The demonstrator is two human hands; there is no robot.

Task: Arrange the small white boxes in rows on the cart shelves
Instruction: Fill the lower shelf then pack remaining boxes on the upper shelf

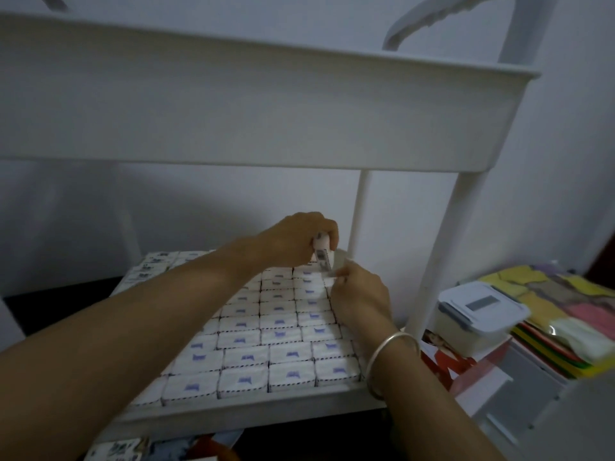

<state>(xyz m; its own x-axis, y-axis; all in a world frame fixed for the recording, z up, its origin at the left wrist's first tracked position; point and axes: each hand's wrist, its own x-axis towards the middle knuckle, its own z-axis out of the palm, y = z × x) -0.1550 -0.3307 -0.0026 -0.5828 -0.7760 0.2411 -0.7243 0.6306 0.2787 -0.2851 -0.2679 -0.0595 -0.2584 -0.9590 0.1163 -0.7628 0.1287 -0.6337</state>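
Several small white boxes (279,334) with purple marks lie in tight rows on the white cart's middle shelf (253,409). My left hand (296,237) hovers over the shelf's far right corner, fingers curled round a small white box (322,257) held on edge. Just to its right, my right hand (359,294), with a silver bangle on the wrist, pinches another small white box (332,281) at the far end of the right row. The two hands nearly touch.
The cart's top tray (266,111) overhangs the shelf close above my hands. White cart posts (359,207) (446,247) stand at the right. A lidded plastic container (479,311) and stacked coloured packets (565,314) sit right of the cart. More boxes (116,449) lie below.
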